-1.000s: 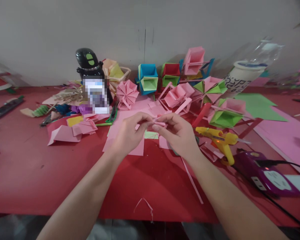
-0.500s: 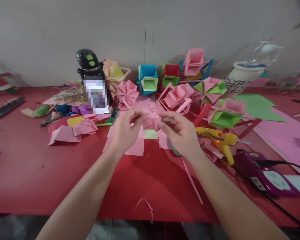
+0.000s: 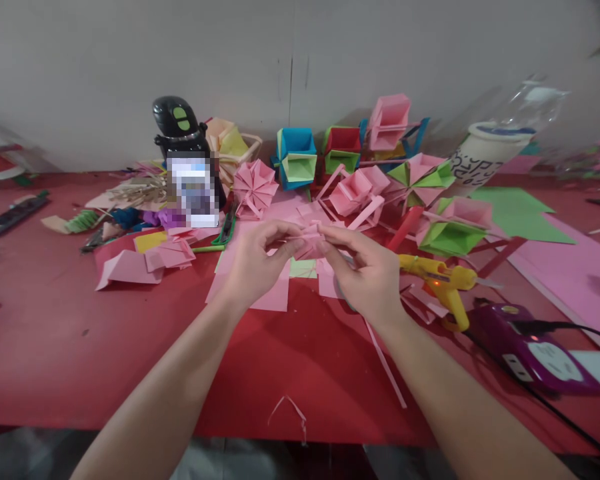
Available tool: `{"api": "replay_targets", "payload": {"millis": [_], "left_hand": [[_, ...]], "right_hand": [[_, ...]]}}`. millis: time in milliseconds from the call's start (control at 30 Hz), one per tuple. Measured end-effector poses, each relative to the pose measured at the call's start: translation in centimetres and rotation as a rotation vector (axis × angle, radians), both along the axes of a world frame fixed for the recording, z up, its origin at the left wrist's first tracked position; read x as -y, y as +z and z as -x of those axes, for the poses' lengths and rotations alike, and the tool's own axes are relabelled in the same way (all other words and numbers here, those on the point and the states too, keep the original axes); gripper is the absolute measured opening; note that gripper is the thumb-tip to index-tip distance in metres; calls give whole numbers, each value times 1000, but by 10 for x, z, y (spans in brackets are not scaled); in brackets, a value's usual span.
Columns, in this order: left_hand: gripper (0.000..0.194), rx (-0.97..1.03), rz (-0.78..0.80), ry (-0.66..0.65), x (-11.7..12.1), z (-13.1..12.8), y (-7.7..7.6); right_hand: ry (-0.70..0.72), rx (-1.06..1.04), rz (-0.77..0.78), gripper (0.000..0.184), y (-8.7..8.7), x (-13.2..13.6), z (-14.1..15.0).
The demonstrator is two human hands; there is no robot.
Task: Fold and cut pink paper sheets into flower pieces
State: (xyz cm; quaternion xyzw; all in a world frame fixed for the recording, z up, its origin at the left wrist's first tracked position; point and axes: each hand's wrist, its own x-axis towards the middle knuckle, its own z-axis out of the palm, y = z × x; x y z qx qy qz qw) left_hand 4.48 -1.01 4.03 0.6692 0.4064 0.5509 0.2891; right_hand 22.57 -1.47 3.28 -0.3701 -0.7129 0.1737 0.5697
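Between my two hands is a small piece of folded pink paper [image 3: 310, 241], held just above the table. My left hand [image 3: 260, 259] pinches its left side between thumb and fingers. On the other side, my right hand [image 3: 367, 267] grips it the same way, the fingertips of both hands close together. Part of the folded paper is hidden by the fingers. Below lie flat sheets of pink paper [image 3: 267, 290] and a light green piece [image 3: 303, 269]. A thin pink paper strip [image 3: 387, 367] lies beside my right wrist.
A yellow glue gun [image 3: 440, 283] lies right of my right hand, near a purple power strip [image 3: 535, 353] with cords. Folded paper models, among them a blue and green one [image 3: 296, 160], line the back. A phone [image 3: 194, 190] leans on a black bottle [image 3: 177, 123] at left.
Both hands have shifted slightly to the right with the folded pink paper. Its shape between the fingers looks more compressed and pleated now. Other things stay in place.
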Motion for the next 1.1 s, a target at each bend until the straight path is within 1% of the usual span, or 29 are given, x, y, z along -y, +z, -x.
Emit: {"api": "replay_targets", "payload": {"millis": [167, 300, 433, 533, 700, 833, 1100], "left_hand": [[1, -18, -6, 38, 1, 0, 3], [4, -58, -13, 83, 4, -1, 7], [8, -80, -15, 104, 5, -1, 7], [8, -94, -36, 71, 5, -1, 3], [7, -127, -91, -5, 2, 0, -1], [6, -162, -123, -8, 1, 0, -1], [8, -191, -79, -19, 2, 1, 1]], "right_hand": [[11, 21, 0, 23, -1, 0, -1], [30, 21, 35, 21, 1, 0, -1], [63, 29, 3, 20, 3, -1, 0], [48, 32, -24, 17, 4, -2, -1], [42, 7, -14, 14, 3, -2, -1], [59, -12, -15, 12, 1, -1, 0], [58, 5, -11, 12, 3, 0, 1]]}}
